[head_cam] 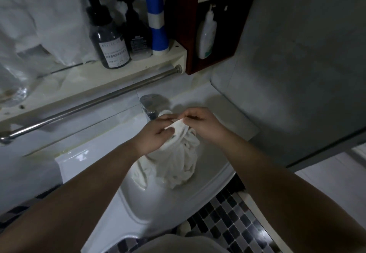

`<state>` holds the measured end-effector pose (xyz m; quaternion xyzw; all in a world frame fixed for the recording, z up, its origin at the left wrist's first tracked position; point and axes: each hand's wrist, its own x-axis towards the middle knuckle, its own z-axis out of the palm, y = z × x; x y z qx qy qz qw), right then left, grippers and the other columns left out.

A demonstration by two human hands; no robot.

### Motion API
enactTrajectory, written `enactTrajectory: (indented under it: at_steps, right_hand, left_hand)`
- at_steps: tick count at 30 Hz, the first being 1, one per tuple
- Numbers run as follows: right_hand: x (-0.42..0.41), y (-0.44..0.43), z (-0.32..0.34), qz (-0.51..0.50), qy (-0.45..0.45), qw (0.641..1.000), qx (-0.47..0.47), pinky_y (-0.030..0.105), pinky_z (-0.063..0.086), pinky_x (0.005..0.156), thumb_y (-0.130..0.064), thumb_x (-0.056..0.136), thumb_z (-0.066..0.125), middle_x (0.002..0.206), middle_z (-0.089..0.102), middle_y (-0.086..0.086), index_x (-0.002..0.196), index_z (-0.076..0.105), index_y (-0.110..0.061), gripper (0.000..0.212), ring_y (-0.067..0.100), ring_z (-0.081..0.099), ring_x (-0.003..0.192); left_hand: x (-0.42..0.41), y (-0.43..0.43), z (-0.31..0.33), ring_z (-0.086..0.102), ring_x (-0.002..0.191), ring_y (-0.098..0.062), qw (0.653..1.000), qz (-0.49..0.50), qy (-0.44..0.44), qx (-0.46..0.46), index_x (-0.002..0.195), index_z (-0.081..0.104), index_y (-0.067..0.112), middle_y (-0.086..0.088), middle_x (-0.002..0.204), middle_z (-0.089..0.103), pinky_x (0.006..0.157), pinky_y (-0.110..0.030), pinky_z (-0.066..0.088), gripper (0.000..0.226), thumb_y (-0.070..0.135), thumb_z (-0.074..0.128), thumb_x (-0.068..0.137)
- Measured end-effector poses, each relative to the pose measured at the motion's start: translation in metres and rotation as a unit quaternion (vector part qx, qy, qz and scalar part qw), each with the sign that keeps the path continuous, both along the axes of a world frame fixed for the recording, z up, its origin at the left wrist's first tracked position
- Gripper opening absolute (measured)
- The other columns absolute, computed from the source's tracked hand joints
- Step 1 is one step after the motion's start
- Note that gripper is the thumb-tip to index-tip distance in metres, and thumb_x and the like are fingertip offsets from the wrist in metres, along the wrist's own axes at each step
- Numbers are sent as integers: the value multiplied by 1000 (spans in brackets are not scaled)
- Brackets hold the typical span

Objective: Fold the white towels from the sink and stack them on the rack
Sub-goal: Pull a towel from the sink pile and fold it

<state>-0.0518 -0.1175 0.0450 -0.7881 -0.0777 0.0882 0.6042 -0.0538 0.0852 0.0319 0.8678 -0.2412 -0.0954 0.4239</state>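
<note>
A white towel hangs bunched over the white sink, its lower folds resting in the basin. My left hand and my right hand are close together above the basin, and both pinch the towel's top edge between fingers and thumb. The towel's upper part is gathered between the two hands. A metal rail runs along the wall under a white shelf, above and to the left of the sink.
The tap stands just behind my hands. Two dark pump bottles and a blue and white bottle stand on the shelf. A white bottle hangs in a dark cabinet niche. A grey wall closes the right side; the floor has mosaic tiles.
</note>
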Motion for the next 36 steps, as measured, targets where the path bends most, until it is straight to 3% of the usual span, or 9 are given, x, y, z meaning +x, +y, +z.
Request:
enactTrajectory:
  at_steps: [3,6,11,15,17,23,26,30,36]
  right_hand:
    - [13,-17,35,15,-22,1000,5,25,51,74,9,89,56,77,70,-7,80,72,-20,34,11,64,78]
    - [22,-29,75,30,-49,998,12,22,50,77,6,90,56,78,69,-10,82,70,-19,30,6,63,80]
    - [35,-44,146,4,-141,990,-6,28,45,79,-6,85,59,82,69,-4,80,69,-24,21,10,62,82]
    - [46,-52,201,-73,-245,965,-54,31,51,72,-19,82,55,73,67,-18,73,69,-39,26,0,62,73]
    - [52,-58,222,-122,-291,948,-42,35,55,76,-23,85,56,78,68,-22,74,69,-46,29,0,64,77]
    - [63,-64,222,-193,-362,905,-118,15,45,67,-39,87,50,86,65,-34,85,63,-61,26,-8,63,79]
    - [70,-65,190,-236,-338,902,-130,23,50,62,-41,87,46,89,65,-30,87,62,-58,23,-2,64,77]
    - [73,-68,170,-300,-302,900,-93,17,44,67,-40,87,46,89,61,-41,86,60,-59,23,-13,61,84]
    - [82,-64,149,-327,-285,900,-48,5,42,68,-34,90,51,84,64,-28,94,64,-39,15,-14,60,82]
  left_hand:
    - [15,-13,29,64,84,-3,996,11,66,-67,94,72,-1,2,95,72,77,-29,46,14,3,58,96]
    - [29,-25,61,62,80,-24,978,12,124,-167,90,67,-16,-27,99,66,69,-29,45,35,17,61,81]
    - [47,-47,122,49,75,-26,969,-15,78,-234,81,59,-18,-16,81,54,70,-37,35,57,37,67,72]
    - [60,-44,156,47,60,-23,983,-42,-38,-173,67,54,-11,-23,64,50,59,-32,33,62,46,65,88]
    - [64,-37,156,52,62,-23,985,-19,-21,-173,69,56,-11,-19,66,56,62,-32,39,59,41,66,94]
    - [80,-3,145,56,61,-6,993,31,-118,-3,61,61,15,2,67,61,61,-28,43,38,36,65,93]
    - [76,21,112,58,64,-4,993,16,-66,94,68,68,13,7,72,65,64,-25,47,39,48,64,86]
    - [66,63,64,42,55,0,987,-6,28,159,57,51,20,10,60,46,58,-23,34,44,49,64,87]
    - [33,87,32,60,78,2,977,-21,86,192,78,71,30,22,76,65,72,-16,43,27,57,67,81]
